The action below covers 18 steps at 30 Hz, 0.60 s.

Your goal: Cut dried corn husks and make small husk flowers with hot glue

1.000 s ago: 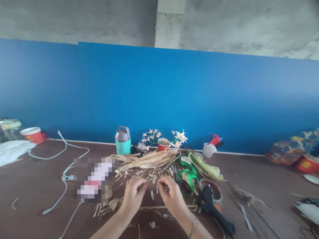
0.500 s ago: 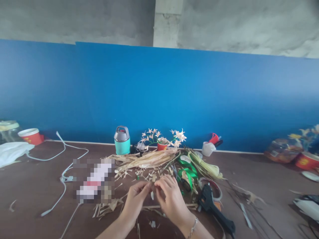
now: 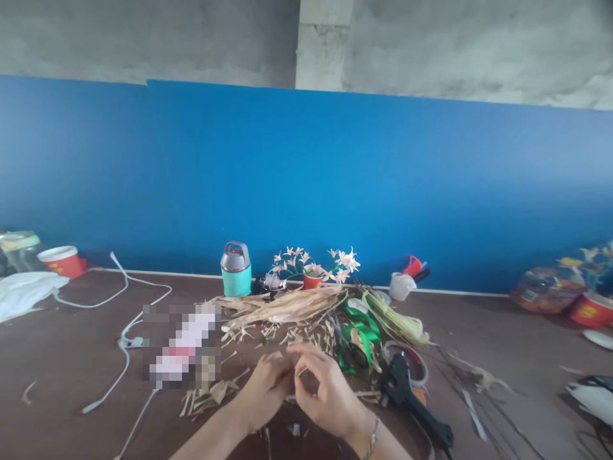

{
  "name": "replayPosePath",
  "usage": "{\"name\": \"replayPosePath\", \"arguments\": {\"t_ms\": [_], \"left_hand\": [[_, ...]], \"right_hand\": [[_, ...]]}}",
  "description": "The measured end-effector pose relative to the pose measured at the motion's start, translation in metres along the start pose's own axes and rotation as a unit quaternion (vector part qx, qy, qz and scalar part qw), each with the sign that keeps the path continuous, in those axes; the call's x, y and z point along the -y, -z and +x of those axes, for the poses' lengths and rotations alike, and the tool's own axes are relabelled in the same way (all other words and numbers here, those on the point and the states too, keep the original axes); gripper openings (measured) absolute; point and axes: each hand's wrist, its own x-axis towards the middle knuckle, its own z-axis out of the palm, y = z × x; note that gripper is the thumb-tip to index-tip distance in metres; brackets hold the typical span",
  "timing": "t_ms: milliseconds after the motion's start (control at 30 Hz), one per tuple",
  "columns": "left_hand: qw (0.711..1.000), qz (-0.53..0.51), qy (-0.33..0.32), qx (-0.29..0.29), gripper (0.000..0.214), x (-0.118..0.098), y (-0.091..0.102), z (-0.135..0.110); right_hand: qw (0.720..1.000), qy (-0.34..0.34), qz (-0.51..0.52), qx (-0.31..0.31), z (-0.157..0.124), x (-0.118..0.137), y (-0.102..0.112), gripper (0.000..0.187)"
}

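My left hand is closed, its fingertips curled in toward my right hand. Thumb and fingers of my right hand are bent into a pinch, touching or nearly touching the left fingertips. Whatever lies between them is too small and too covered to make out; a sliver of pale material shows at the right fingertips. Beyond the hands lie scraps and a bundle of dried husk. To the right of my right hand rests a black glue gun, beside a roll of tape.
Green ribbon and a bundle of pale green stalks lie behind the glue gun. A turquoise flask and a red cup with husk flowers stand by the blue partition. White cables cross the left side.
Both hands have turned inward, with the left fingers curling more and the right fingers bending over. The pale strip that hung below the fingertips is now mostly hidden.
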Motion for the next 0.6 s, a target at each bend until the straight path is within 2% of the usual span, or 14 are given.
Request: {"name": "replayPosePath", "arguments": {"t_ms": [100,200,267,367,600], "left_hand": [[0.999,0.025,0.014,-0.028,0.019,0.001,0.000,0.000],[0.997,0.000,0.026,-0.074,0.014,0.001,0.000,0.001],[0.996,-0.010,0.027,-0.087,0.011,-0.001,0.001,0.001],[0.995,-0.010,0.018,-0.097,0.010,-0.005,0.001,-0.001],[0.990,0.051,-0.046,-0.121,0.012,-0.002,0.002,-0.005]], "right_hand": [[0.998,-0.044,0.042,-0.025,0.001,-0.007,-0.005,0.013],[0.988,-0.112,0.096,-0.048,0.004,-0.009,-0.007,0.009],[0.971,-0.176,0.150,-0.054,0.007,-0.010,-0.007,0.006],[0.943,-0.243,0.220,-0.054,0.010,-0.011,-0.008,0.012],[0.880,-0.316,0.352,-0.036,0.013,-0.016,-0.009,0.014]]}}
